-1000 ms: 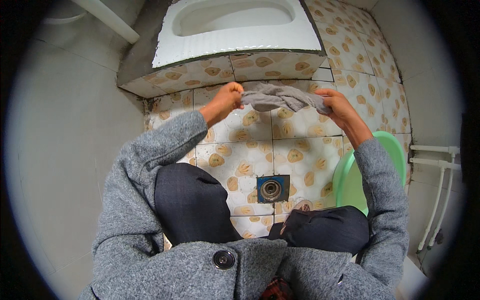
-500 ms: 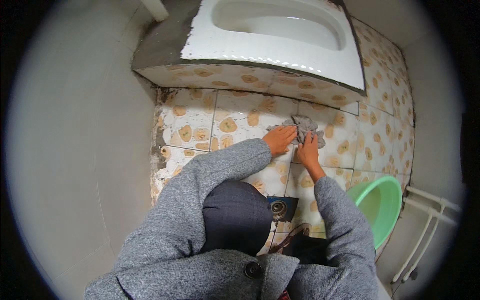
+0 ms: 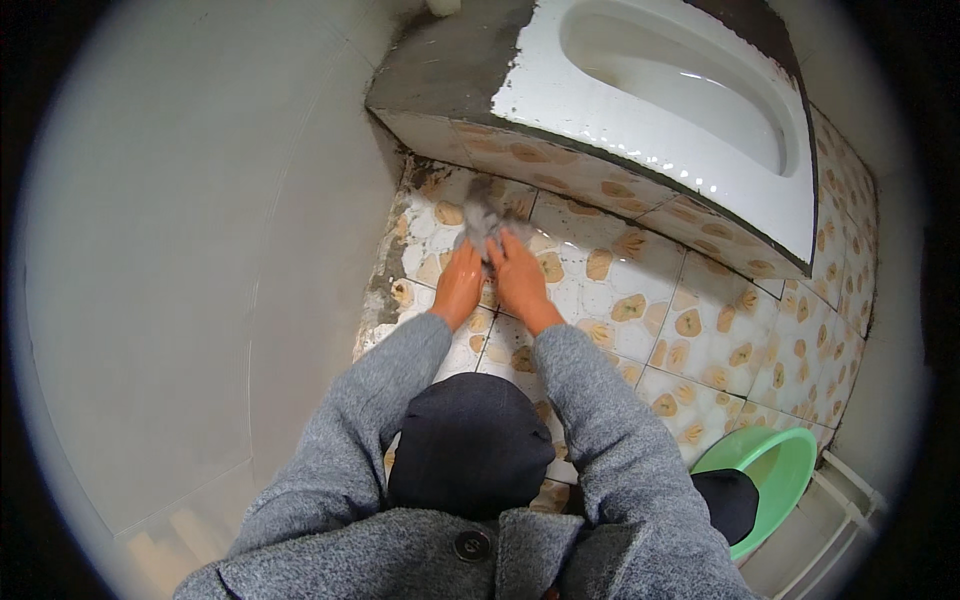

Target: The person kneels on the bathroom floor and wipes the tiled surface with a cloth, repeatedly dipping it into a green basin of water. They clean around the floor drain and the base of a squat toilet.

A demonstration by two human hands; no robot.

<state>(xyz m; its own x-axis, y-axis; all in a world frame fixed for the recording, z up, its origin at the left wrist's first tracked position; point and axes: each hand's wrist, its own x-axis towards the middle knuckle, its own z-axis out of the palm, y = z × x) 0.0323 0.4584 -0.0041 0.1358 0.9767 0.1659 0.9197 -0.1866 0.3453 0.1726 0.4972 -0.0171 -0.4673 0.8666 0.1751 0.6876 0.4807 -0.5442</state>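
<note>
A wet grey rag [image 3: 486,218], crumpled and smeared by motion, lies on the tiled floor near the left wall. My left hand [image 3: 459,285] is closed on its near left side. Close beside it, my right hand [image 3: 519,277] grips the near right side, its fingers bent into the cloth. Both arms reach forward in grey sleeves, one on each side of my dark-trousered knee [image 3: 472,445]. Beneath the rag are white tiles [image 3: 575,312] with a tan pebble pattern, wet and dirt-specked around the hands.
A white squat toilet [image 3: 640,135] sits in a raised tiled step [image 3: 620,190] ahead. Rough, dirty grout [image 3: 380,290] runs along the grey left wall [image 3: 200,250]. At the lower right stands a green basin [image 3: 795,470], with white pipes [image 3: 850,510] by the wall.
Both hands have carried the rag leftward across the floor, toward the left wall. The hands now lie side by side. My view has turned and shifted left, and the floor drain is covered.
</note>
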